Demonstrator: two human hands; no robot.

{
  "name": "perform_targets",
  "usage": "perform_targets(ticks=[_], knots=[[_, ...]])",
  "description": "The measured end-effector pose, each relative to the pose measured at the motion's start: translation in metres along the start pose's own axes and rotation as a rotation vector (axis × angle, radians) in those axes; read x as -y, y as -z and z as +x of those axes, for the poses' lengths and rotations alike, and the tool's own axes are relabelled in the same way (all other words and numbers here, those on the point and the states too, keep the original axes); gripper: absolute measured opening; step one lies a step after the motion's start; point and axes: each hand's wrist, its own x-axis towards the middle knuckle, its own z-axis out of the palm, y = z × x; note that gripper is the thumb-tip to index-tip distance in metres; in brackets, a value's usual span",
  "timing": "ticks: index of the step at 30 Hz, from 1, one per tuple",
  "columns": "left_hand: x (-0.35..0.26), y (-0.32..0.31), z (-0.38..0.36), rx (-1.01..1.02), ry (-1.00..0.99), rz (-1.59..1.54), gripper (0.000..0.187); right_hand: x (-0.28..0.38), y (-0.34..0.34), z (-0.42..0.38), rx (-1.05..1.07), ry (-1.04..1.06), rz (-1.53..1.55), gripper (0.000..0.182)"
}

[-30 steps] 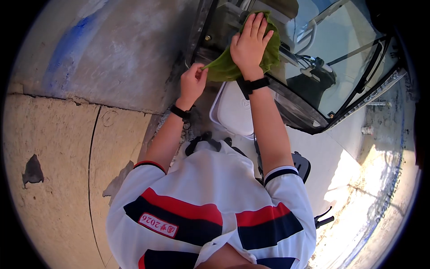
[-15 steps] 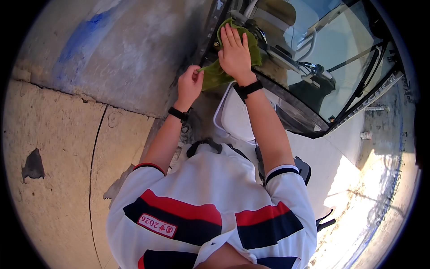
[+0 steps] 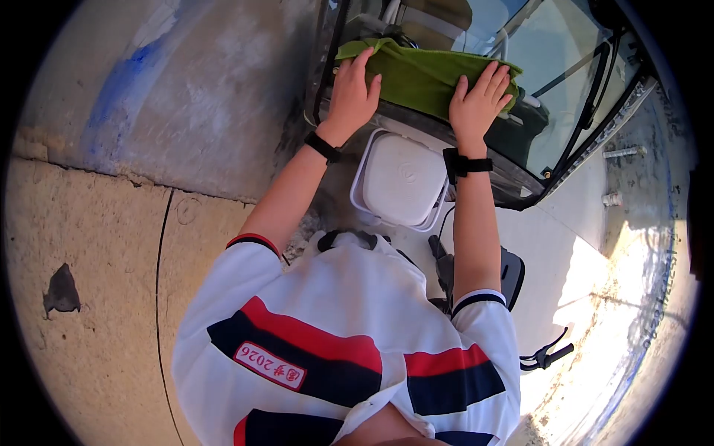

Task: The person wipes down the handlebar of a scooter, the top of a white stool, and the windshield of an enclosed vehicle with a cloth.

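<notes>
A green cloth [image 3: 416, 78] lies spread lengthwise across the lower part of a vehicle's windshield [image 3: 554, 70]. My left hand [image 3: 353, 97] rests at the cloth's left end, its thumb apart from the fingers, some fingertips over the fabric. Farther right, my right hand [image 3: 480, 104] presses on the cloth's other end with its fingers spread. Both hands are open and wear black wrist bands. Below the cloth, between my forearms, stands a bucket with a white lid [image 3: 405, 178].
The windshield's dark lower frame [image 3: 513, 175] runs below my right hand, and a wiper [image 3: 599, 104] lies at the right. A concrete wall [image 3: 216, 82] is close on the left. A black handlebar lever [image 3: 547, 355] shows at lower right.
The cloth has gone from bunched and hanging to stretched out across the glass. My left hand has let go of its pinched corner and moved up; my right hand has slid right.
</notes>
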Motion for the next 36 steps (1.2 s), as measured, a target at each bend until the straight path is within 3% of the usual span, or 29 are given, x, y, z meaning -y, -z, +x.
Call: perform_targets(ticks=[5,10,14,17,27,33,36], knots=[[-0.011,-0.048,0.033,0.162,-0.142,0.210,0.071,-0.027,0.015,-0.008,-0.010,-0.092,-0.051,0.075],[-0.008,-0.062,0.078,0.140,-0.252,0.309,0.078,-0.021,0.011,-0.006,-0.017,-0.119,-0.068,0.078],[0.005,-0.056,0.086,0.090,-0.219,0.376,0.079,-0.011,0.004,-0.001,-0.034,-0.140,-0.016,0.081],[0.018,-0.047,0.068,0.050,-0.158,0.433,0.080,-0.004,0.001,-0.001,-0.039,-0.102,0.005,0.082],[0.026,-0.028,-0.015,0.195,0.021,0.539,0.082,0.041,-0.012,0.001,0.003,0.038,0.066,0.076],[0.011,-0.034,-0.048,0.289,0.080,0.481,0.073,0.072,-0.012,0.004,0.186,0.346,0.114,0.068],[-0.002,-0.036,-0.060,0.306,0.047,0.419,0.069,0.074,-0.013,-0.001,0.213,0.395,0.180,0.068]])
